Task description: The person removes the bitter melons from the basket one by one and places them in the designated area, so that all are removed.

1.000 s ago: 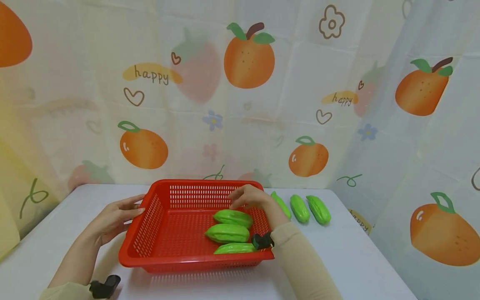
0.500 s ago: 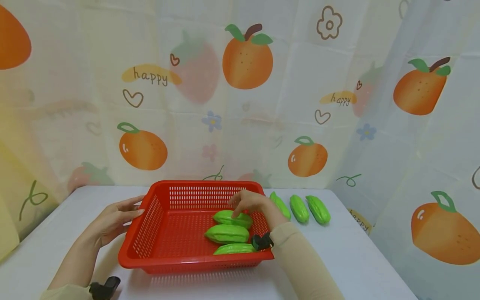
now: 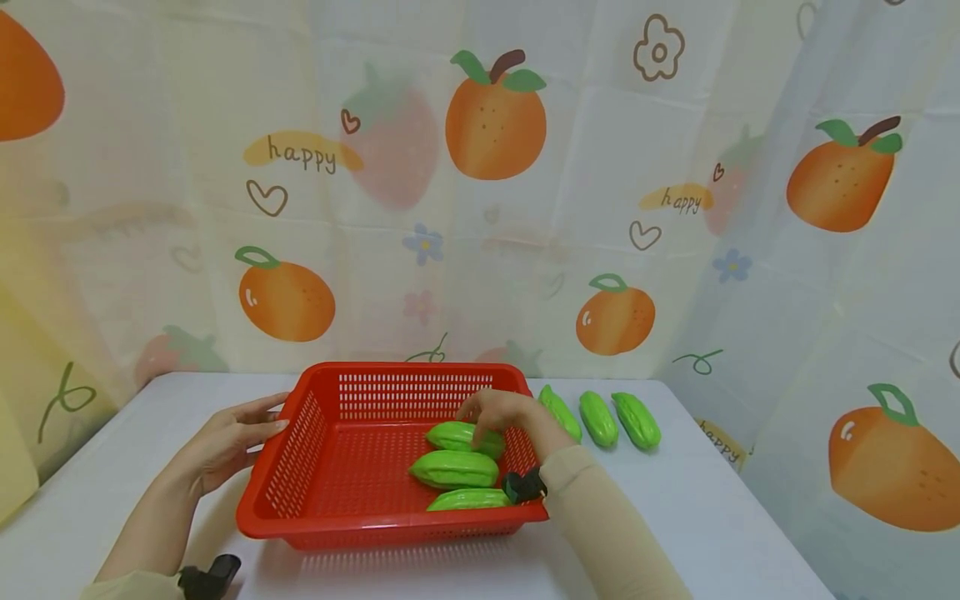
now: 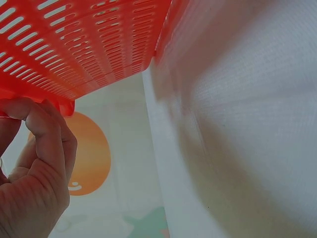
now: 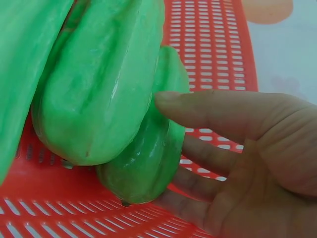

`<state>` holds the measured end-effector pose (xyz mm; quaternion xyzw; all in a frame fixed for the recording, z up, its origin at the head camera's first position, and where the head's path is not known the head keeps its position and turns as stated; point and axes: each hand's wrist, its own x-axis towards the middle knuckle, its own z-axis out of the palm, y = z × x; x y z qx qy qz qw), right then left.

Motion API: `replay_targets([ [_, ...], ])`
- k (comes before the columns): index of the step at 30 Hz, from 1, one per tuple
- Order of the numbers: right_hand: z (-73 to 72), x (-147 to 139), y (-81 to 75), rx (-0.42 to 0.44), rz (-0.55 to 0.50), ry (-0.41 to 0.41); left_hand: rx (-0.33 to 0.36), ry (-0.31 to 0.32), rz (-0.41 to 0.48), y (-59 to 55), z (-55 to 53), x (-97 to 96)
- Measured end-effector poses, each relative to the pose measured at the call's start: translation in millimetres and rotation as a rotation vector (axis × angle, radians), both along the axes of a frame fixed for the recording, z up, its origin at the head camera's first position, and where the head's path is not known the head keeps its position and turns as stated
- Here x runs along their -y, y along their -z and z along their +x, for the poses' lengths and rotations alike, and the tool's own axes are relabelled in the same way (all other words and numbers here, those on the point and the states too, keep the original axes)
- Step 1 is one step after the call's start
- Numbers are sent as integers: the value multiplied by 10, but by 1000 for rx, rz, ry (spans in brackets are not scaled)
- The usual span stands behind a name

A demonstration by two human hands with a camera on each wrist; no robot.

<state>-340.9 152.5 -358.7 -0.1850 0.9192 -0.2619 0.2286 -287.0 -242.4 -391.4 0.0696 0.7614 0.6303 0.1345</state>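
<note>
I have the red slotted basket (image 3: pixel 390 523) on the white table (image 3: pixel 697 517), its left rim gripped by the left hand (image 3: pixel 236 429). What I see changed is the right hand (image 3: pixel 510 408): over the last second it has come down from above the farthest gourd (image 3: pixel 448 435) inside, thumb now on one side, fingers round the other. I read that as a hold being taken, though I can't tell how firm. The middle gourd (image 3: pixel 453 470) and nearest gourd (image 3: pixel 468 499) lie unmoved in the basket's right half; three loose gourds (image 3: pixel 597 419) lie on the table beyond its right wall.
</note>
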Motion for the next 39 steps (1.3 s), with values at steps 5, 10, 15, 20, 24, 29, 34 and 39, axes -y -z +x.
replay_targets([
  [5, -1, 2, 6, -11, 33, -17, 0, 0, -5, 0, -5, -2],
  [10, -9, 6, 13, -2, 36, -17, -1, 3, -8, 0, -2, 1],
  [15, -10, -5, 11, -11, 38, -21, -2, 6, -3, -4, -1, -2],
  [20, -10, -11, 11, -28, 34, -23, 0, 6, -1, -4, 2, -1],
  [24, -11, -7, -1, -33, 17, -8, -6, 8, 1, -2, 1, 3],
  [29, -25, 1, -28, -39, 0, 0, -9, 12, 6, -3, 0, 9],
  [34, -41, 2, -78, -71, 0, -22, -10, 15, 12, -10, 2, 8],
  [39, -30, 10, -126, -65, -41, 2, -4, 12, 12, -13, 4, 6],
])
